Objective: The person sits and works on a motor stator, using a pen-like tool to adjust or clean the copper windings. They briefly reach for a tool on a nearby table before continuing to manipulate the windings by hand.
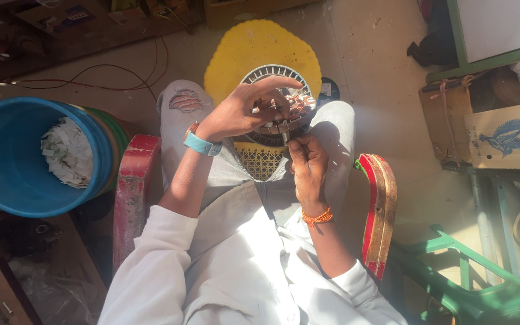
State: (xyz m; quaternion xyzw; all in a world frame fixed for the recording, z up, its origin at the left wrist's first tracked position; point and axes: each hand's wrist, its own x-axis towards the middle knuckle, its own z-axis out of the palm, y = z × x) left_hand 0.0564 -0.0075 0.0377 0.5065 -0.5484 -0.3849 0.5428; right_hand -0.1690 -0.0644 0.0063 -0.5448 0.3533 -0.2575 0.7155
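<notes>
The round motor stator (278, 99) rests on the person's lap, tilted toward them, just ahead of both hands. The left hand (242, 111) arches over its near rim, fingers pinched on the slots; the right hand (308, 162) below pinches a thin strip (285, 137) upright into that rim.

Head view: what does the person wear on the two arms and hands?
Both arms have white sleeves pushed up to about the elbow. The left hand has a light blue watch strap at the wrist. The right hand has an orange thread band at the wrist. No gloves.
</notes>
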